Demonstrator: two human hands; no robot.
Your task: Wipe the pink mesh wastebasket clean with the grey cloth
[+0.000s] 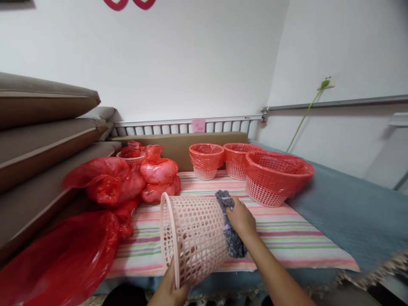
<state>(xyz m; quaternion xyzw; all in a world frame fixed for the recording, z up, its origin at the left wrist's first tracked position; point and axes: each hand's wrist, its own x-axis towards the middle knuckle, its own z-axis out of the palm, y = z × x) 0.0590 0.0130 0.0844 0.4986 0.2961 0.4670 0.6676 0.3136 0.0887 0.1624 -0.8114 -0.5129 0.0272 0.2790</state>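
Note:
A pink plastic mesh basket (200, 233) lies tipped on its side in front of me, its mouth facing left and its base facing right. My left hand (174, 287) grips the rim at the near lower edge; some fingers are hidden inside the basket. With my right hand (242, 216) I press a fuzzy grey cloth (234, 242) against the base, the fingers closed on it. Under the basket spreads a striped cloth (306, 242).
Pink baskets lined with red plastic bags stand behind: one on the left (206, 163), a middle one (237, 159), and a nearer one (270, 182). Filled red bags (159, 170) and a loose red bag (76, 250) lie left, beside stacked cushions (47, 136). A radiator (165, 128) lines the wall.

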